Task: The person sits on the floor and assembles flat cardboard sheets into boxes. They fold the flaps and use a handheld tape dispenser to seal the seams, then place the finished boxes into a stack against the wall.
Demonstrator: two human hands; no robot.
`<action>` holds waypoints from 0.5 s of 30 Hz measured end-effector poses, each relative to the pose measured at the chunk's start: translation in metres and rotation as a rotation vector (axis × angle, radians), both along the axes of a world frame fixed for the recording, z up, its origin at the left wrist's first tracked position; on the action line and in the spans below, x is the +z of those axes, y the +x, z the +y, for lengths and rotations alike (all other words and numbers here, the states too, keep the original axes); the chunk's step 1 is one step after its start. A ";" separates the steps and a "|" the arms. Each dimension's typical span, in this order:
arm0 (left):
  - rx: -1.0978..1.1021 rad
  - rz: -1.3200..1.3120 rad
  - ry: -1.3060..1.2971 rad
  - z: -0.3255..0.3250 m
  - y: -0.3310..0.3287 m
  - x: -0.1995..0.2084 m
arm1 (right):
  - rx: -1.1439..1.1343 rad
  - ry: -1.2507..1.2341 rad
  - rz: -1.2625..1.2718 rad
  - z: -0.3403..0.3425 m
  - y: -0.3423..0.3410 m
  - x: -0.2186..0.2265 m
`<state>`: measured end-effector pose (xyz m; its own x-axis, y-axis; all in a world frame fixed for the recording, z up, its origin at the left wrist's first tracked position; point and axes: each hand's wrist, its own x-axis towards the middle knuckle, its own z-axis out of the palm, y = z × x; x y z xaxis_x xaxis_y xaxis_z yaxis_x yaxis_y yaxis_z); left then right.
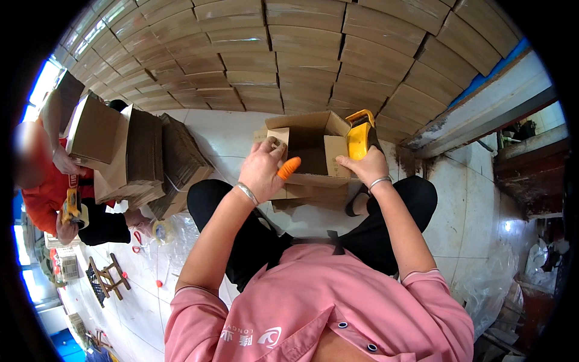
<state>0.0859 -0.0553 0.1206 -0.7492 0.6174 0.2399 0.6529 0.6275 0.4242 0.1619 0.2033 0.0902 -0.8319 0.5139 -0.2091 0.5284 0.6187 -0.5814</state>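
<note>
An open cardboard box stands on the floor between my knees, its end flaps folded inward. My left hand grips the left end of the box with fingers curled at the small flap. An orange finger cover sits on its thumb, which points over the opening. In my right hand is a yellow tape dispenser, held upright at the box's right end. That hand's thumb rests by the right flap.
A wall of stacked cartons rises behind the box. Flattened cardboard is piled at left, where a person in red handles a carton and another yellow tape dispenser. A small wooden stool and clear plastic lie on the floor.
</note>
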 end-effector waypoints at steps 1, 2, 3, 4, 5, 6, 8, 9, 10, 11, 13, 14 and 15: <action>0.003 0.076 -0.038 0.001 0.002 -0.006 | -0.008 -0.025 0.022 0.002 -0.001 -0.004; 0.013 0.147 -0.079 0.001 0.006 -0.005 | -0.009 0.028 0.004 -0.001 -0.001 -0.002; -0.016 0.008 -0.176 0.003 0.005 0.003 | -0.011 0.081 -0.015 -0.005 -0.002 0.001; 0.011 -0.006 -0.139 0.004 0.003 0.000 | -0.014 0.135 -0.033 -0.009 -0.002 0.003; 0.045 -0.010 -0.098 0.005 -0.002 -0.001 | 0.000 0.159 -0.049 -0.010 -0.003 0.007; 0.078 -0.013 -0.057 0.004 -0.004 -0.005 | 0.013 0.184 -0.065 -0.012 -0.004 0.010; 0.174 0.083 0.032 0.005 -0.007 -0.020 | 0.030 0.182 -0.074 -0.014 -0.005 0.013; 0.239 0.151 0.125 0.010 -0.010 -0.025 | 0.034 0.156 -0.067 -0.014 -0.003 0.011; 0.302 0.219 0.219 0.014 -0.014 -0.030 | 0.039 0.130 -0.060 -0.015 -0.001 0.009; 0.290 0.458 0.289 0.020 -0.016 -0.025 | 0.040 0.092 -0.054 -0.013 0.002 0.005; 0.268 0.509 0.220 0.027 -0.023 -0.018 | 0.020 0.153 -0.056 -0.011 0.000 -0.001; 0.254 0.533 0.188 0.030 -0.026 -0.017 | 0.007 0.185 -0.058 -0.010 0.001 -0.003; 0.227 0.507 0.166 0.031 -0.034 -0.025 | 0.024 0.098 -0.004 -0.005 0.001 -0.009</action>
